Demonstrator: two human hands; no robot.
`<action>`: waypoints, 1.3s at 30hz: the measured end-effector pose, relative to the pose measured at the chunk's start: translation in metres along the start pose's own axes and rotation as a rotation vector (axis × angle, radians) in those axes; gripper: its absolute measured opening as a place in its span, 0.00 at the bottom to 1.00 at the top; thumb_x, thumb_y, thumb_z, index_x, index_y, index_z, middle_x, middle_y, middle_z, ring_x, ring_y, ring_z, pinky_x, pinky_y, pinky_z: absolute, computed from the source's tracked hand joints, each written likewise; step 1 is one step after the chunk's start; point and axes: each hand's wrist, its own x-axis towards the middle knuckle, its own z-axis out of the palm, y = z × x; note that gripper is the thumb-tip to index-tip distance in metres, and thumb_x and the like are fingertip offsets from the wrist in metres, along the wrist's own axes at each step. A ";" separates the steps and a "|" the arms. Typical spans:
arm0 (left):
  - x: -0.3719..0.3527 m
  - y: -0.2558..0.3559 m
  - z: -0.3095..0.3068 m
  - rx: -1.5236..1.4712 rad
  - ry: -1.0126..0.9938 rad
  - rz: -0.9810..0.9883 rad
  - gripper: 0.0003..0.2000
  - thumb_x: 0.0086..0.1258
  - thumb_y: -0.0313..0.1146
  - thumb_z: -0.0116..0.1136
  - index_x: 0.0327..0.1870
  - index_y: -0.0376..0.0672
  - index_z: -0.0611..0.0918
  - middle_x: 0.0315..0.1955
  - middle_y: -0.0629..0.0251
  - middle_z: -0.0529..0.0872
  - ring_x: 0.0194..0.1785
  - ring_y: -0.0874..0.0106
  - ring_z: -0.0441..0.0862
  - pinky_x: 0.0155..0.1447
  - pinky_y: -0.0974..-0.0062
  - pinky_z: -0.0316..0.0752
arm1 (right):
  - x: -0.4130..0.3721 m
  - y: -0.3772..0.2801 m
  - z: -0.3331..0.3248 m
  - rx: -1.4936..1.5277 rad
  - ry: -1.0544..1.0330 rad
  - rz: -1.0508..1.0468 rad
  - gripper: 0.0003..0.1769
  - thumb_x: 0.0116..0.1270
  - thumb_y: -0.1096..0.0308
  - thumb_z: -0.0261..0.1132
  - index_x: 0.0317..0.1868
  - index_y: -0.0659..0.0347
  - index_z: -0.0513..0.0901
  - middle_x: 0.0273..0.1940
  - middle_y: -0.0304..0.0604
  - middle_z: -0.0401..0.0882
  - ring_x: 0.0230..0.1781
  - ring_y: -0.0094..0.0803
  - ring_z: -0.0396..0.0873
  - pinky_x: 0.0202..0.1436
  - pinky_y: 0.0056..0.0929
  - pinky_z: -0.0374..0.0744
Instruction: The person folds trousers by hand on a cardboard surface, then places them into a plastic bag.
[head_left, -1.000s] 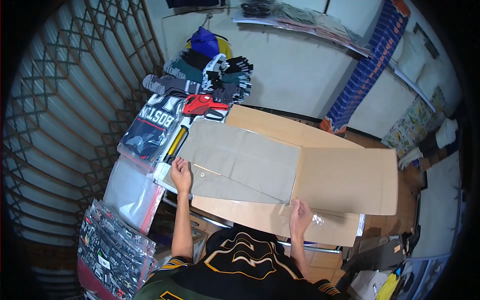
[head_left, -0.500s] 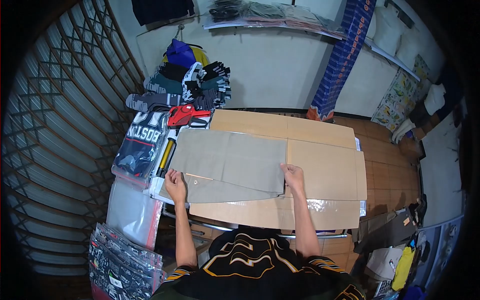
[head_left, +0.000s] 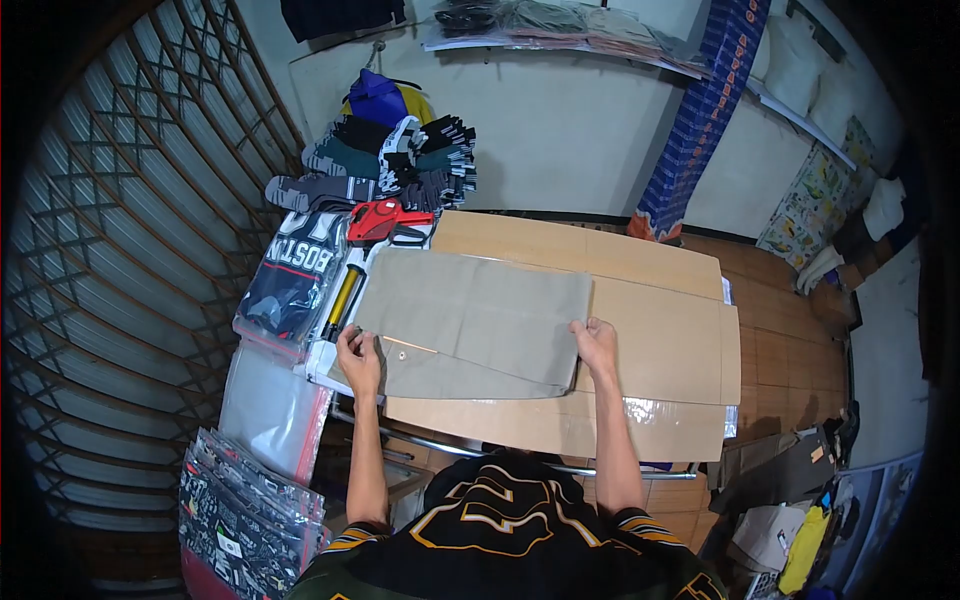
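A khaki garment [head_left: 470, 315], folded flat, lies on a sheet of brown cardboard [head_left: 650, 350] that covers the table. My left hand [head_left: 358, 358] grips its near left corner, close to a small button. My right hand [head_left: 596, 343] pinches the garment's right edge near the fold. Both forearms reach out from a black jersey with gold lettering at the bottom of the view.
Left of the garment lie a red price-label gun [head_left: 385, 220], a yellow-handled tool [head_left: 343, 290] and a bagged navy "BOSTON" shirt [head_left: 295, 275]. Folded socks and clothes [head_left: 400, 160] are stacked behind. Bagged goods [head_left: 250, 500] sit at lower left; a metal folding gate [head_left: 120, 250] fills the left.
My right hand moved up from the cardboard's near edge to the garment's right edge, and the lower layer now lies folded under the upper one. The left hand stayed on its corner.
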 end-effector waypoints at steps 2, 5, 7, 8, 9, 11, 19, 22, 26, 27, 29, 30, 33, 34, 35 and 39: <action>-0.005 0.007 0.000 0.024 -0.021 0.029 0.21 0.73 0.30 0.62 0.64 0.32 0.75 0.55 0.52 0.83 0.55 0.66 0.83 0.58 0.70 0.78 | -0.005 0.004 -0.014 0.162 0.010 -0.047 0.12 0.61 0.67 0.68 0.34 0.73 0.85 0.28 0.42 0.85 0.26 0.23 0.77 0.30 0.25 0.75; -0.016 0.026 0.004 0.070 -0.074 0.069 0.20 0.73 0.30 0.63 0.63 0.34 0.76 0.56 0.53 0.83 0.58 0.63 0.82 0.59 0.66 0.77 | -0.001 0.020 -0.053 0.095 0.046 -0.048 0.12 0.62 0.69 0.67 0.34 0.73 0.85 0.29 0.43 0.85 0.27 0.23 0.78 0.31 0.26 0.75; -0.021 0.044 0.011 0.090 -0.106 0.087 0.20 0.72 0.30 0.63 0.63 0.35 0.77 0.57 0.53 0.83 0.60 0.62 0.81 0.60 0.63 0.76 | 0.000 0.028 -0.081 0.088 0.066 -0.049 0.12 0.62 0.68 0.67 0.35 0.74 0.85 0.29 0.43 0.85 0.27 0.23 0.78 0.31 0.26 0.76; -0.024 0.053 0.016 0.123 -0.168 0.097 0.19 0.72 0.30 0.63 0.62 0.36 0.78 0.57 0.52 0.83 0.60 0.61 0.81 0.61 0.62 0.75 | 0.001 0.032 -0.096 0.026 0.090 -0.021 0.12 0.61 0.68 0.67 0.34 0.74 0.85 0.28 0.42 0.85 0.26 0.23 0.77 0.31 0.26 0.75; -0.026 0.060 0.023 0.155 -0.231 0.109 0.19 0.72 0.30 0.63 0.62 0.36 0.78 0.57 0.51 0.83 0.61 0.60 0.81 0.62 0.60 0.75 | 0.002 0.034 -0.110 -0.035 0.115 0.006 0.13 0.61 0.68 0.67 0.33 0.73 0.85 0.28 0.41 0.84 0.26 0.23 0.77 0.30 0.26 0.75; -0.032 0.067 0.041 0.147 -0.278 0.124 0.19 0.72 0.29 0.63 0.62 0.36 0.78 0.57 0.50 0.83 0.62 0.58 0.81 0.62 0.61 0.75 | 0.003 0.039 -0.134 -0.062 0.149 0.015 0.13 0.58 0.66 0.68 0.31 0.72 0.85 0.25 0.39 0.82 0.24 0.23 0.74 0.28 0.28 0.73; -0.058 0.082 0.118 0.186 -0.437 0.264 0.21 0.64 0.29 0.70 0.57 0.33 0.82 0.50 0.49 0.85 0.50 0.60 0.84 0.58 0.67 0.78 | -0.005 0.049 -0.193 -0.427 0.368 0.077 0.17 0.53 0.61 0.72 0.31 0.71 0.84 0.22 0.51 0.82 0.24 0.40 0.81 0.34 0.40 0.79; -0.063 0.079 0.124 0.223 -0.457 0.185 0.21 0.62 0.30 0.71 0.56 0.32 0.83 0.46 0.50 0.86 0.47 0.58 0.84 0.54 0.63 0.79 | -0.002 0.059 -0.200 -0.449 0.401 0.012 0.19 0.55 0.61 0.74 0.38 0.71 0.86 0.27 0.55 0.85 0.30 0.46 0.85 0.38 0.42 0.81; -0.064 0.074 0.127 0.202 -0.391 0.095 0.20 0.63 0.32 0.73 0.54 0.33 0.84 0.44 0.55 0.87 0.44 0.67 0.84 0.50 0.69 0.80 | -0.004 0.060 -0.200 -0.413 0.390 -0.015 0.20 0.56 0.62 0.75 0.43 0.71 0.87 0.31 0.56 0.87 0.33 0.47 0.86 0.40 0.41 0.81; -0.065 0.077 0.127 0.221 -0.362 0.051 0.20 0.63 0.33 0.73 0.53 0.33 0.85 0.42 0.56 0.87 0.43 0.68 0.84 0.49 0.70 0.80 | -0.003 0.063 -0.200 -0.388 0.389 -0.030 0.20 0.55 0.62 0.75 0.42 0.71 0.87 0.31 0.55 0.87 0.32 0.47 0.86 0.40 0.41 0.81; -0.064 0.083 0.129 0.305 -0.334 0.039 0.18 0.64 0.35 0.73 0.50 0.33 0.85 0.37 0.58 0.87 0.39 0.70 0.83 0.46 0.71 0.79 | -0.001 0.069 -0.200 -0.365 0.384 -0.040 0.20 0.55 0.63 0.75 0.42 0.70 0.87 0.31 0.54 0.87 0.32 0.46 0.86 0.40 0.41 0.81; -0.063 0.085 0.130 0.387 -0.307 0.030 0.17 0.64 0.36 0.73 0.47 0.32 0.86 0.32 0.60 0.86 0.35 0.72 0.82 0.42 0.72 0.78 | 0.001 0.070 -0.201 -0.366 0.367 -0.030 0.19 0.55 0.63 0.75 0.42 0.70 0.87 0.31 0.54 0.87 0.32 0.46 0.86 0.40 0.41 0.82; -0.052 0.067 0.134 0.333 -0.431 -0.026 0.15 0.66 0.39 0.72 0.39 0.33 0.85 0.25 0.66 0.84 0.29 0.77 0.77 0.35 0.74 0.74 | 0.002 0.073 -0.199 -0.381 0.371 -0.059 0.17 0.55 0.65 0.76 0.40 0.71 0.87 0.28 0.49 0.86 0.28 0.37 0.83 0.36 0.36 0.80; -0.051 0.060 0.136 0.329 -0.429 -0.028 0.15 0.66 0.39 0.72 0.39 0.33 0.85 0.25 0.66 0.84 0.29 0.77 0.77 0.35 0.74 0.74 | 0.004 0.073 -0.198 -0.391 0.389 -0.100 0.16 0.55 0.67 0.76 0.38 0.71 0.87 0.25 0.46 0.86 0.24 0.29 0.81 0.32 0.32 0.79; -0.052 0.053 0.136 0.261 -0.396 0.003 0.16 0.67 0.40 0.71 0.36 0.33 0.84 0.23 0.67 0.82 0.27 0.78 0.75 0.33 0.74 0.72 | 0.006 0.073 -0.196 -0.393 0.388 -0.105 0.16 0.55 0.67 0.76 0.38 0.71 0.87 0.25 0.46 0.86 0.24 0.29 0.81 0.32 0.32 0.79; -0.052 0.048 0.134 0.162 -0.355 0.025 0.16 0.67 0.41 0.71 0.32 0.35 0.82 0.21 0.69 0.80 0.25 0.79 0.71 0.30 0.75 0.68 | 0.011 0.076 -0.193 -0.381 0.391 -0.153 0.16 0.54 0.67 0.76 0.37 0.71 0.87 0.26 0.46 0.86 0.25 0.31 0.82 0.33 0.32 0.80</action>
